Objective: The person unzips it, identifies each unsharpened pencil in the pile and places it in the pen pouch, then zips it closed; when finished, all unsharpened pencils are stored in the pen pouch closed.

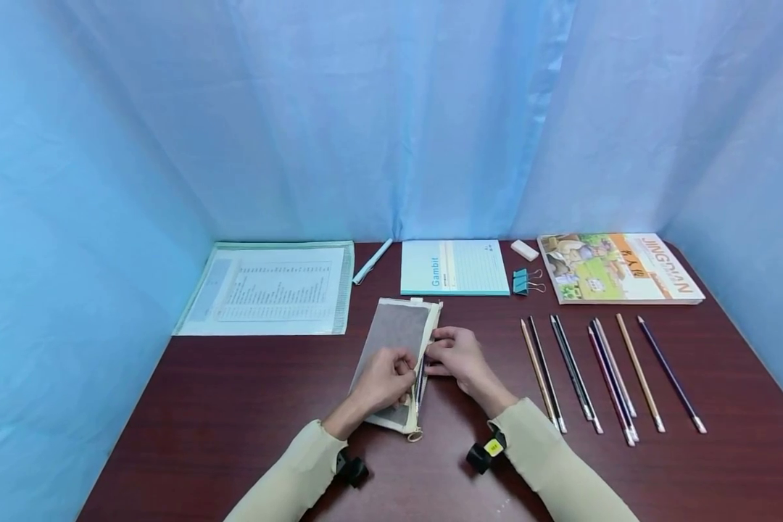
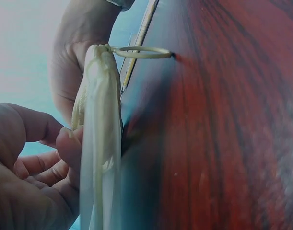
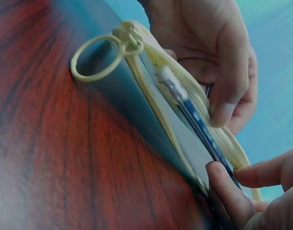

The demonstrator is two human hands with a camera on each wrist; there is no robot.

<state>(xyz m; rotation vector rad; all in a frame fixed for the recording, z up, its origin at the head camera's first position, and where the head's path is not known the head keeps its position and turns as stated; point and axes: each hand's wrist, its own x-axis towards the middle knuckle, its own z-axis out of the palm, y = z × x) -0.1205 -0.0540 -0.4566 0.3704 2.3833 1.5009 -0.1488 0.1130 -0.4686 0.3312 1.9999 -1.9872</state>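
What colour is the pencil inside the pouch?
Blue pencil with a white eraser end, clearest in the right wrist view.

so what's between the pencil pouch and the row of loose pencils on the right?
Head view: only the right hand at the pencil pouch opening, then bare table up to the loose pencils.

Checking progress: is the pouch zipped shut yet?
No: in the right wrist view the pouch gapes open, a blue pencil lying in the mouth.
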